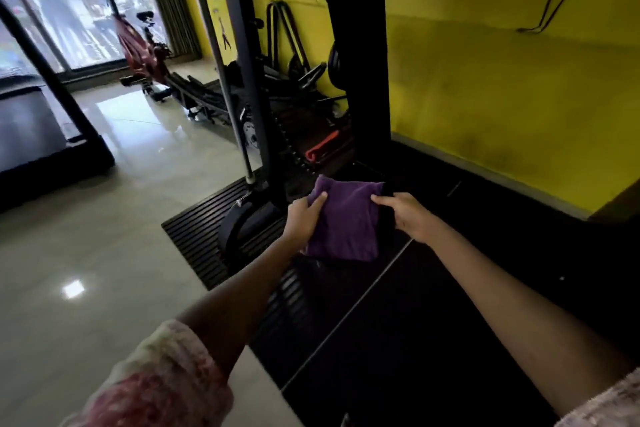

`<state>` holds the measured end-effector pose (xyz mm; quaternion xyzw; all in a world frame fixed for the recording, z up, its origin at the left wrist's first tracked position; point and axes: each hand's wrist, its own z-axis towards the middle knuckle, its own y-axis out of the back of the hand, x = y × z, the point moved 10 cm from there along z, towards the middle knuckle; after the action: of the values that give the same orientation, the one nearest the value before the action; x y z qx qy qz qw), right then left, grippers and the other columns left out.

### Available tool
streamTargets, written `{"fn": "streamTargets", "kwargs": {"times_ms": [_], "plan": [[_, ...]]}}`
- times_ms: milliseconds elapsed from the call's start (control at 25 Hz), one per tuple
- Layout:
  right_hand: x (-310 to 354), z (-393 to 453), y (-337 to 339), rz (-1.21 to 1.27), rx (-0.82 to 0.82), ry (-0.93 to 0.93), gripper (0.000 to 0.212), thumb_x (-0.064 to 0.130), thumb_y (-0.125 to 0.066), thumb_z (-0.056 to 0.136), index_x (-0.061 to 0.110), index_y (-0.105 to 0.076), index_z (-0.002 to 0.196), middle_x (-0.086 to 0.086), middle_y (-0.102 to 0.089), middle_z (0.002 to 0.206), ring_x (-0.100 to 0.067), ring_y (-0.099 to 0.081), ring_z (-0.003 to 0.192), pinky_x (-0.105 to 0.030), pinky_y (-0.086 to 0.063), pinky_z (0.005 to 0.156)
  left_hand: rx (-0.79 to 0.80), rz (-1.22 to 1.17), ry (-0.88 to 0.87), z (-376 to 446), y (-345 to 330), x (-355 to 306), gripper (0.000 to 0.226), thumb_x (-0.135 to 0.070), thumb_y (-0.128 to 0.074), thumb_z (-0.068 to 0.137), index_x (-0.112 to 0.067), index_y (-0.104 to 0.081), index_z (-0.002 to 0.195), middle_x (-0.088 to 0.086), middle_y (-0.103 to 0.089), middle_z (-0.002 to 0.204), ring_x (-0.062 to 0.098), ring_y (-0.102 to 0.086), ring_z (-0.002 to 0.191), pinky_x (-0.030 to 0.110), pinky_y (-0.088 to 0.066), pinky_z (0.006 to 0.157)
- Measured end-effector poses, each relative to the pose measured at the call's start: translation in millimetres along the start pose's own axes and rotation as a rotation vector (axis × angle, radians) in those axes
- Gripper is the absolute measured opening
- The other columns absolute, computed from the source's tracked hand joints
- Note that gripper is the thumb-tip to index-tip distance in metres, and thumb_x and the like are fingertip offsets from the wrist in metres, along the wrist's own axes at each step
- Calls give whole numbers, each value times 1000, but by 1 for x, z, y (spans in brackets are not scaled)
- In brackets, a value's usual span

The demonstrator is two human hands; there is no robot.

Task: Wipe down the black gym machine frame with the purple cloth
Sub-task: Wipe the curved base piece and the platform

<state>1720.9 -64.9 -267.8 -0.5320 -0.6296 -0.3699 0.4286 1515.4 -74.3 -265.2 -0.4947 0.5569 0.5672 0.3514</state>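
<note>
The purple cloth (pixel 346 218) sits at the centre of the frame, slightly below mid-height, folded into a rough rectangle and held in the air between both hands. The left hand (pixel 304 215) takes the cloth's left edge: its grip is closed on the fabric, thumb lying across the top face and the remaining fingers curled beneath. The right hand (pixel 407 215) takes the right edge: its grip is likewise closed, thumb pressed onto the top face, fingers wrapped under the fold. Both forearms extend from the lower corners of the frame, each with a pink-and-white patterned sleeve (pixel 162 378) pushed back toward the elbow.

The black gym machine frame (pixel 356 52) rises directly above the cloth as a broad dark upright running to the top edge of the frame. Whether the cloth touches the upright's base cannot be determined. A slimmer grey post (pixel 242 55) stands just left of it, footed on a black slatted mat (pixel 197 229).

A yellow wall (pixel 502 80) fills the right half. A red exercise bike (pixel 138 45) stands at upper left before a window (pixel 62 3). A glossy tiled floor (pixel 86 218) covers the left side.
</note>
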Motion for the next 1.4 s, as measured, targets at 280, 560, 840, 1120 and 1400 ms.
{"fn": "streamTargets", "kwargs": {"times_ms": [280,560,840,1120,1400], "plan": [[33,122,58,-1,-9,-39,14,23,-62,91,18,-64,104,-5,-69,104,-22,-65,99,-36,-51,89,32,0,42,142,-58,-19,38,-31,-57,95,-15,-51,62,-6,-50,63,5,-44,58,16,-36,50],[62,293,69,-81,79,-40,30,20,-63,90,14,-62,119,-9,-68,112,-24,-64,104,-35,-52,85,-37,-48,148,299,-80,16,35,-34,-57,95,-5,-60,75,-3,-54,70,10,-49,66,21,-39,57],[103,461,70,-238,109,-103,34,18,-65,88,10,-61,121,-8,-66,112,-22,-63,102,-30,-50,84,-123,-195,278,439,-94,44,34,-34,-56,95,-3,-68,88,1,-61,77,11,-54,73,27,-44,69],[90,577,43,-320,179,-225,30,16,-62,91,6,-60,119,-7,-63,109,-20,-60,96,-21,-47,66,-261,-220,431,515,-81,96,39,-34,-59,93,-10,-55,63,0,-53,64,14,-49,65,29,-39,60],[41,719,-5,-414,317,-302,20,13,-61,90,6,-64,109,-11,-66,112,-23,-61,103,-31,-47,87,-550,-456,642,574,-88,174,20,-21,-65,89,-13,-64,71,6,-62,78,14,-54,76,28,-43,70]]}}
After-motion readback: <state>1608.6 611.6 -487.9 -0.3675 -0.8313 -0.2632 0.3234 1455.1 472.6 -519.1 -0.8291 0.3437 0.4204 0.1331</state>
